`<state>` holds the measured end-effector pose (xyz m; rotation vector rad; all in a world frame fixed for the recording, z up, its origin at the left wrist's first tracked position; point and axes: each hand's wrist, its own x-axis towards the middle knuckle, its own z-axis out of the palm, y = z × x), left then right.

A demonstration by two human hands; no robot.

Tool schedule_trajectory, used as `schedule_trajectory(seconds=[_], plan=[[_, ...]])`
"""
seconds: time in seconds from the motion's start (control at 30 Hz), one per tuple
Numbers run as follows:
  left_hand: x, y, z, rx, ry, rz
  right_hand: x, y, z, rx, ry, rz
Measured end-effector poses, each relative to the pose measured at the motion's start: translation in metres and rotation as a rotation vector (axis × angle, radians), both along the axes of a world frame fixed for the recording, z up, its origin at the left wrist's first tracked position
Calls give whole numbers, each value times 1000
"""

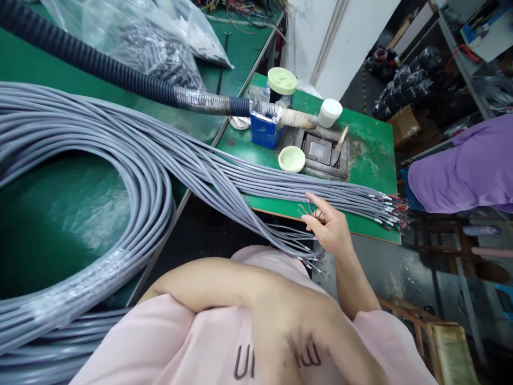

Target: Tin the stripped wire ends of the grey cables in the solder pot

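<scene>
My right hand (331, 227) is raised at the near edge of the green table. Its fingers are curled round the end of a grey cable, whose thin stripped wires (308, 208) fan out between thumb and forefinger. Below it hang several other cable ends (310, 262) with white bands and coloured wires. Bent across my pink shirt (216, 342), my left hand (300, 326) is close to the camera, thumb and fingers apart against the cloth. Its fingertips are cut off or blurred, and no object shows in it. A thick bundle of grey cables (280, 182) lies across the table.
A large cable coil (152, 187) fills the left side. On the green table (372, 149) are a soldering pot (320, 149) with a scraper (340, 147), tubs (331, 112), a small dish (292, 159) and a blue box (264, 131). A black hose (132, 80) crosses above; a person in purple (465, 166) is at right.
</scene>
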<state>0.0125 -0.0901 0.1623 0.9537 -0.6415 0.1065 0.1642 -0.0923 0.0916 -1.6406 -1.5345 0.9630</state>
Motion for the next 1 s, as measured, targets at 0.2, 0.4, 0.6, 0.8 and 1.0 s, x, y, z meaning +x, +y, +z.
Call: schedule_trajectory(seconds=[0.2, 0.4, 0.6, 0.8, 1.0], plan=[[-30, 45, -54, 21, 489, 1438, 1, -4, 5, -18, 66, 15], [-18, 62, -96, -64, 703, 1279, -6, -3, 5, -69, 129, -7], [2, 51, -101, -330, 638, 1126, -6, -4, 5, -70, 105, 6], [3, 50, -108, -409, 651, 1170, -3, -5, 6, -24, 128, 2], [3, 49, -110, -381, 672, 1245, -1, -3, 7, -4, 216, -29]])
